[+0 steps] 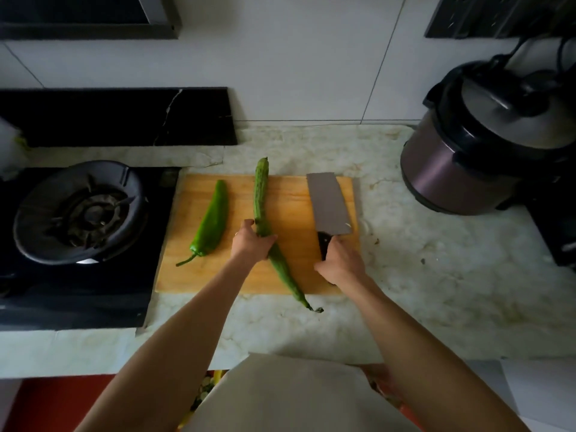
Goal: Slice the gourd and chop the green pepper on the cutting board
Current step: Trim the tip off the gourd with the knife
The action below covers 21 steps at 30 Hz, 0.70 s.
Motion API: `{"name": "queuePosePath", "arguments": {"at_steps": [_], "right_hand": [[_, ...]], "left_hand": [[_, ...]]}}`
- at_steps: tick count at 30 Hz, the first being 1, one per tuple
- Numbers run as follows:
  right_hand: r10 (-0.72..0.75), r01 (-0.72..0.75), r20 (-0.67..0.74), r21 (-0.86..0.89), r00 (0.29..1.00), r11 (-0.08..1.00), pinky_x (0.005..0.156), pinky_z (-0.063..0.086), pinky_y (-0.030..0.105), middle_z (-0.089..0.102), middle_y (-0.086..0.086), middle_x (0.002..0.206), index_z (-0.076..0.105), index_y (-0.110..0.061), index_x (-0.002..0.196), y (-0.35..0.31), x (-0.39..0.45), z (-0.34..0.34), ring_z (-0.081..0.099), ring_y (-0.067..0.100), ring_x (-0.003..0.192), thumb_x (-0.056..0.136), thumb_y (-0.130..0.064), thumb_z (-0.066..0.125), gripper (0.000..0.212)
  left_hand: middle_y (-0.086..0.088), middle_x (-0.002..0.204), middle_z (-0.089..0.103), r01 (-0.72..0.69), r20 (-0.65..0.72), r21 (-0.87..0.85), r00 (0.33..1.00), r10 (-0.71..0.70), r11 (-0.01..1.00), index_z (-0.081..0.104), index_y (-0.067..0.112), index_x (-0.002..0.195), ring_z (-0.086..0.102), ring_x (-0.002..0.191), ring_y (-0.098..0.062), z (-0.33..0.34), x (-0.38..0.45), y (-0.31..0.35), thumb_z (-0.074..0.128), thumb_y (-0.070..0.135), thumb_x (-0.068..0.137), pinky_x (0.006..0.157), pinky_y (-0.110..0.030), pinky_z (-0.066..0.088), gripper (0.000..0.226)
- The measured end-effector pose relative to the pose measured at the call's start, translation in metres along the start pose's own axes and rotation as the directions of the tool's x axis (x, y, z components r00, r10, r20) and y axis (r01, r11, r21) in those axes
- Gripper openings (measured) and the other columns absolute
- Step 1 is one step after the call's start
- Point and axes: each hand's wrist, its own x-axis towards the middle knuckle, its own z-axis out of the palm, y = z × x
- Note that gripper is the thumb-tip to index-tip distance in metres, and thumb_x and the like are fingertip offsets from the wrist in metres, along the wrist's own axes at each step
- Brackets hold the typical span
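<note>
A wooden cutting board (290,194) lies on a pale marble counter (436,275), and everything here is placed from it. A long ridged gourd (261,198) lies across the board's middle from far edge to near edge, both ends overhanging — its tapered stem tip reaches the counter on the near side. The left hand (249,243) wraps round the gourd about midway, fingers curled over it, likely to steady it or turn it for cutting. On the board's right side a cleaver (330,205) lies flat, blade pointing away; the right hand (339,260) closes round its dark handle, apparently about to lift it. On the board's left side a whole green pepper (212,222) lies apart from the gourd, stem toward the person, out of the knife's way until its turn. Nothing is cut yet. Left of the board sits a gas burner (81,212); right of it, well apart, a pressure cooker (477,145).
</note>
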Motion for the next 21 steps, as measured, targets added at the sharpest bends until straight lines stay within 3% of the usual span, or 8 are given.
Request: {"name": "queuePosePath", "arguments": {"at_steps": [4, 7, 10, 13, 15, 18, 21], "right_hand": [[0.088, -0.098, 0.059, 0.19, 0.994, 0.977, 0.052, 0.042, 0.029, 0.058, 0.004, 0.091, 0.044, -0.007, 0.123, 0.022, 0.001, -0.01, 0.064, 0.028, 0.085, 0.078, -0.016, 0.06, 0.049], [0.108, -0.123, 0.064, 0.3, 0.992, 0.946, 0.073, 0.054, 0.037, 0.059, 0.008, 0.103, 0.044, -0.009, 0.125, 0.035, 0.004, -0.014, 0.062, 0.03, 0.095, 0.081, -0.017, 0.053, 0.046], [0.076, -0.079, 0.023, 0.368, 0.997, 0.927, 0.067, 0.051, 0.035, 0.062, 0.007, 0.095, 0.049, -0.012, 0.116, 0.045, 0.007, -0.011, 0.064, 0.027, 0.086, 0.085, -0.022, 0.051, 0.032], [0.043, -0.023, -0.045, 0.381, 0.998, 0.924, 0.066, 0.055, 0.038, 0.065, 0.007, 0.085, 0.058, -0.012, 0.098, 0.049, 0.01, -0.004, 0.065, 0.025, 0.075, 0.09, -0.041, 0.056, 0.03], [0.025, 0.006, -0.073, 0.401, 0.997, 0.916, 0.07, 0.057, 0.039, 0.067, 0.006, 0.084, 0.06, -0.012, 0.094, 0.049, 0.012, 0.0, 0.066, 0.025, 0.076, 0.091, -0.049, 0.056, 0.037], [-0.015, 0.047, -0.078, 0.431, 0.997, 0.901, 0.062, 0.047, 0.029, 0.066, 0.003, 0.082, 0.062, -0.012, 0.091, 0.051, 0.012, -0.005, 0.065, 0.022, 0.075, 0.094, -0.053, 0.054, 0.042], [-0.072, 0.09, -0.057, 0.445, 0.996, 0.891, 0.05, 0.038, 0.023, 0.059, -0.001, 0.069, 0.059, -0.014, 0.077, 0.063, 0.008, -0.018, 0.058, 0.014, 0.058, 0.097, -0.055, 0.051, 0.046]], "left_hand": [[-0.014, 0.116, 0.068, -0.044, -0.047, 0.009, 0.998, 0.044, 0.999, 0.029, 0.019, 0.152, 0.069, 0.073, -0.02, 0.002, -0.009, -0.003, 0.069, 0.03, 0.093, 0.067, -0.036, 0.06, 0.072], [-0.015, 0.134, 0.056, -0.248, -0.085, 0.124, 0.962, 0.259, 0.961, 0.031, 0.022, 0.152, 0.066, 0.1, -0.028, 0.005, -0.023, -0.01, 0.058, 0.014, 0.095, 0.076, -0.034, 0.058, 0.064], [-0.008, 0.157, 0.024, -0.449, 0.073, 0.415, 0.883, 0.464, 0.791, 0.038, 0.027, 0.151, 0.033, 0.141, -0.031, 0.01, -0.036, -0.012, 0.053, -0.002, 0.087, 0.103, -0.036, 0.047, 0.073], [-0.006, 0.165, 0.009, -0.476, 0.24, 0.664, 0.866, 0.439, 0.577, 0.046, 0.033, 0.146, 0.003, 0.152, -0.032, 0.018, -0.043, -0.01, 0.054, 0.004, 0.088, 0.117, -0.052, 0.032, 0.065], [-0.006, 0.166, 0.009, -0.488, 0.3, 0.75, 0.852, 0.428, 0.446, 0.044, 0.036, 0.146, -0.002, 0.153, -0.032, 0.023, -0.042, -0.011, 0.054, 0.012, 0.092, 0.122, -0.053, 0.017, 0.06], [-0.004, 0.165, 0.016, -0.523, 0.358, 0.781, 0.823, 0.441, 0.343, 0.04, 0.037, 0.148, -0.005, 0.153, -0.03, 0.025, -0.037, -0.013, 0.053, 0.021, 0.096, 0.123, -0.053, 0.0, 0.056], [-0.003, 0.158, 0.033, -0.562, 0.389, 0.787, 0.771, 0.505, 0.253, 0.042, 0.037, 0.146, 0.009, 0.153, -0.027, 0.02, -0.031, -0.003, 0.055, 0.032, 0.099, 0.122, -0.054, 0.001, 0.049]]}}
